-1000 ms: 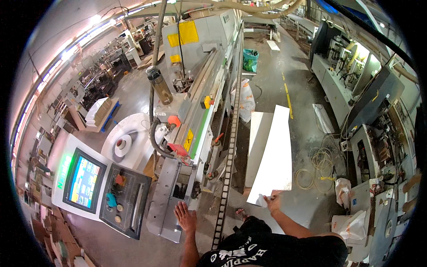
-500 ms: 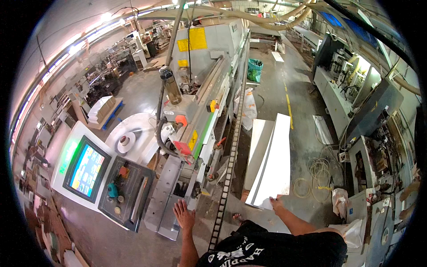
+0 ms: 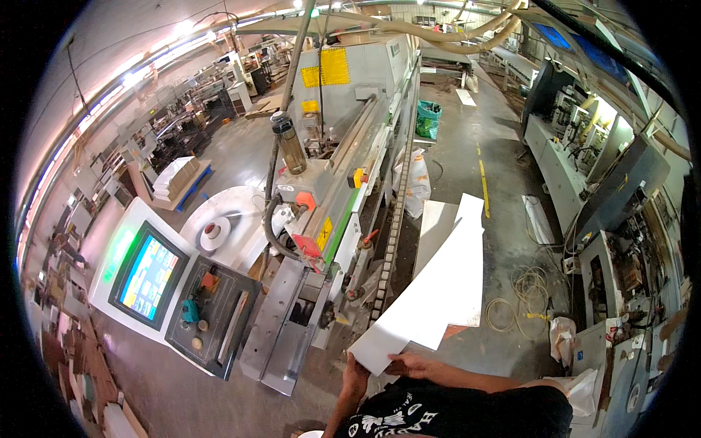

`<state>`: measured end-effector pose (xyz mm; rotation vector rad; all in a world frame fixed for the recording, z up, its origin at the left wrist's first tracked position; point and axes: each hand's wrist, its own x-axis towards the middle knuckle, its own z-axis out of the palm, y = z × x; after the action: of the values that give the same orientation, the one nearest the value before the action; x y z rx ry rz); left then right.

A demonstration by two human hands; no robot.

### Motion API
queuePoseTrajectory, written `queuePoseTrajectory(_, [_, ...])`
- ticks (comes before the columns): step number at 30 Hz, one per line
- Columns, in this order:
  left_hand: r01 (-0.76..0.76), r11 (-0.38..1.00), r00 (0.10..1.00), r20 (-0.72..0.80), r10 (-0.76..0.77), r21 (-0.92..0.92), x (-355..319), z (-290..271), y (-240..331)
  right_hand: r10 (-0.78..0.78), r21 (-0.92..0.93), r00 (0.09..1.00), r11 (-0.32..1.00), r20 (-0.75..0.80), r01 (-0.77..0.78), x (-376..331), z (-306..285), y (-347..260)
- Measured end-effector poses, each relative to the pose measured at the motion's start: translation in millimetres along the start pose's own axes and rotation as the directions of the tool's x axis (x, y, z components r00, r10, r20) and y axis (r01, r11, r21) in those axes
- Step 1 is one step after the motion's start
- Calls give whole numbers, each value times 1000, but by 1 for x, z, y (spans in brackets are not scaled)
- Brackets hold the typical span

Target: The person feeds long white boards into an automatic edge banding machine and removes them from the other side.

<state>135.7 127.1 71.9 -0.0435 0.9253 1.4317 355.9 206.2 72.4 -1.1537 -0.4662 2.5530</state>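
A long white panel [image 3: 409, 314] lies slantwise in front of me, its far part resting over a stack of similar white boards [image 3: 467, 277]. Its near end is lifted off the stack and angled toward the machine. My left hand [image 3: 355, 375] grips the panel's near left corner, fingers partly hidden by it. Along the near edge, a little further right, my right hand [image 3: 410, 366] is closed on the same panel. Beside the stack's left side lies a greyish-white board [image 3: 437, 226].
A long machine with a green-edged rail [image 3: 343, 235] runs away on my left, with a lit control screen [image 3: 146, 276] at its near end. To the right, a coiled hose [image 3: 527, 292] lies on the floor before an opened machine [image 3: 569, 157]. A green bag [image 3: 429, 120] stands farther ahead.
My left hand has come from beside the machine's near end to the panel. The panel's near end has swung left, with my right hand moving left along with it.
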Motion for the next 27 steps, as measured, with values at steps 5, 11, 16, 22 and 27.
queuePoseTrajectory(5, [-155, 938, 895, -358, 266, 311, -20, -32, 12, -80, 253, 955, 955, -284, 155, 8, 5, -43])
queuePoseTrajectory(11, [-311, 796, 608, -535, 586, 519, -78, -77, 48, -63, 560, 880, 750, -471, 353, 10, -43, -125])
queuePoseTrajectory(16, [-340, 538, 336, -435, 836, 771, -93, -163, 46, -6, 497, 922, 841, -387, 214, 26, 11, -111])
queuePoseTrajectory(22, [38, 554, -38, -553, 832, 832, -180, -232, 53, 153, 330, 931, 943, -330, -38, 41, 105, -48])
queuePoseTrajectory(27, [100, 684, -108, -675, 729, 723, -249, -298, 44, 324, 148, 936, 941, -138, -304, 80, 142, 11])
